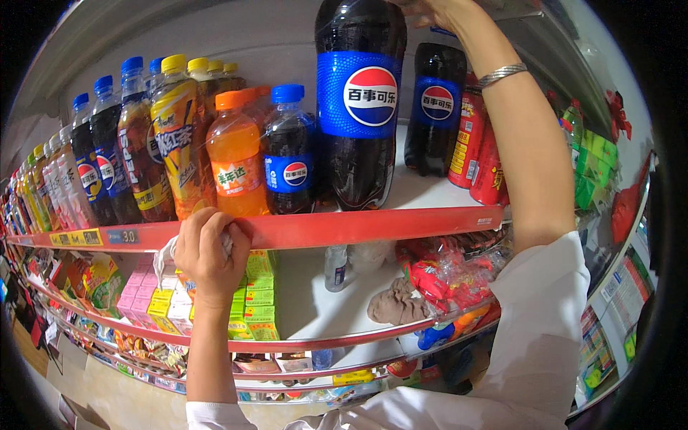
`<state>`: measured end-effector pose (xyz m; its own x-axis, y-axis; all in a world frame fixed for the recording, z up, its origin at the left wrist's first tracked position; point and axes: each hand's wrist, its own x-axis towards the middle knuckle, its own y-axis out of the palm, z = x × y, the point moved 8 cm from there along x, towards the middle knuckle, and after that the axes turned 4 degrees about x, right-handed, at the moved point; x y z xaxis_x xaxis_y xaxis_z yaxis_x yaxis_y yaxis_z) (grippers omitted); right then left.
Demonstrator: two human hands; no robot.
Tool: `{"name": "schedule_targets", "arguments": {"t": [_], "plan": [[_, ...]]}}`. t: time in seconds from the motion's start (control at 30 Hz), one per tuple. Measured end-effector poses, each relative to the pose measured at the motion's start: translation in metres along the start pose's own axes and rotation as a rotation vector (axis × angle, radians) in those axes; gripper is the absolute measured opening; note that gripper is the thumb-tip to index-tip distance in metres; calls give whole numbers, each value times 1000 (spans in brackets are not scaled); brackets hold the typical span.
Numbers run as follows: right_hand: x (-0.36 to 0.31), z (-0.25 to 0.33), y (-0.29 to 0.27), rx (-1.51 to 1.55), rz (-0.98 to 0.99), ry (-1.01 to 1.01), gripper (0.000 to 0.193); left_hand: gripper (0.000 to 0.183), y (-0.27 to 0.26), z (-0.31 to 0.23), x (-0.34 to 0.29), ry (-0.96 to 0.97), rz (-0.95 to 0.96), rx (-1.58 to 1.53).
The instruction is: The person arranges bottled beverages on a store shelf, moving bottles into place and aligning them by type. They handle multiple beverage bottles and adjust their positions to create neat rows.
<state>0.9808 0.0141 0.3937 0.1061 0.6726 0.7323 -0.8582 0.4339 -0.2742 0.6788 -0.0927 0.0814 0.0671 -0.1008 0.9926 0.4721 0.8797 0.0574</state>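
Observation:
My left hand (209, 247) is closed around a whitish cloth (166, 259) and rests against the red front edge of the upper shelf (373, 226). A large dark cola bottle (358, 168) with a blue label stands upright at that edge. My right hand (433, 10), cut off by the upper border, curls its fingers at the top of this bottle; the bottle's neck and cap are out of view. Behind stands a second large cola bottle (435, 107). Left of the front bottle are a small cola bottle (289, 154) and an orange soda bottle (236, 158).
Rows of bottled drinks (118, 150) line the shelf leftward. Red cans (479, 147) stand near my right forearm. The lower shelf holds drink cartons (259, 297), a clear bottle (335, 266), a brown cloth (398, 304) and red plastic packages (448, 272). Green packs (595, 168) sit far right.

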Motion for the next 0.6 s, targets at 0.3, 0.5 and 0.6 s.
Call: {"name": "schedule_targets", "arguments": {"t": [0.3,0.5,0.6], "plan": [[93,-160,-131,-766,-477,-79,73,18,14,-8,-2,-25,7,-53],[91,-163,-117,-425,-375,16,73,21,11,-8,0,-37,-16,-30],[88,-174,-116,-242,-456,10,72,22,12,-9,-3,14,-31,-12]]}}
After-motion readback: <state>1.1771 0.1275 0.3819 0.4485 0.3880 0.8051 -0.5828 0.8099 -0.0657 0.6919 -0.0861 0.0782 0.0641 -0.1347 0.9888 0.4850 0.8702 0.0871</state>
